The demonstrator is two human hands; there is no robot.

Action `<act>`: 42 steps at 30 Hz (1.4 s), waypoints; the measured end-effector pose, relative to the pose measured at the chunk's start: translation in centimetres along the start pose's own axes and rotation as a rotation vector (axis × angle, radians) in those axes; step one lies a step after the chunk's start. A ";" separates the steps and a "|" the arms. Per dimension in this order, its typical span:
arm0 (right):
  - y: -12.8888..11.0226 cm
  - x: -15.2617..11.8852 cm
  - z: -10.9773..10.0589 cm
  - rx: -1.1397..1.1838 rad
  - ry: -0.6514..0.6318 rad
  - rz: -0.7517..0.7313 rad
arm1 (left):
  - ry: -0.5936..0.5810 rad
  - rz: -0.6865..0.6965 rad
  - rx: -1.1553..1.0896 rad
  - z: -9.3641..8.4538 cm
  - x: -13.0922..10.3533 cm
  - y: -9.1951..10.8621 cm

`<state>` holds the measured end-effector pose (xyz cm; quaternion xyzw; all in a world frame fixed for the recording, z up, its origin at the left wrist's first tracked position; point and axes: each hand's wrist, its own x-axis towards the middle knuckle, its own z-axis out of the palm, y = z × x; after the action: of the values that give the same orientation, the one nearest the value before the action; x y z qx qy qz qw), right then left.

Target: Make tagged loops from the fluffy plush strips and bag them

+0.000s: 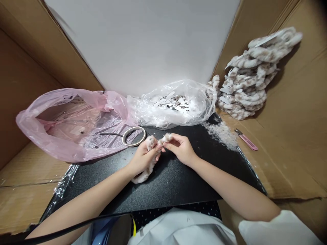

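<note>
Fingers (pixel 170 146) of left hand (pixel 141 159) and right hand (pixel 185 149) clamped on fluffy strip (pixel 150 169), its middle covered, some fingers hidden

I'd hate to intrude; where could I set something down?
Free: the black mat between fuzzy piece and right forearm, and between right hand and white fluff. Crowded: the far side, with pink bag, tape ring and clear bag, and the middle, where the left hand grips the piece.

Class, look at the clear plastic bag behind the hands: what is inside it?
The clear plastic bag holds a heap of thin white and dark pieces. Anything beneath the top pieces is covered and cannot be seen.
</note>
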<state>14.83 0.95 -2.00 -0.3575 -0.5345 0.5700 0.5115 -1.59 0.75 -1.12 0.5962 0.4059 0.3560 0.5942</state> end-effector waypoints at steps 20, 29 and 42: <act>0.1 0.2 -0.9 -0.038 -0.039 0.046 | -0.109 0.262 0.483 -1.1 0.3 -0.4; 0.4 0.6 -1.8 -0.130 -0.139 0.156 | -0.125 0.147 0.391 -0.9 0.2 -0.3; -0.3 0.6 -2.3 -0.411 -0.051 -0.232 | 0.009 -0.114 -0.027 -0.5 0.6 -0.2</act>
<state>16.98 2.05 -2.00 -0.3757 -0.6895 0.3957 0.4763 -1.81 1.47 -1.38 0.5624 0.4369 0.3298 0.6197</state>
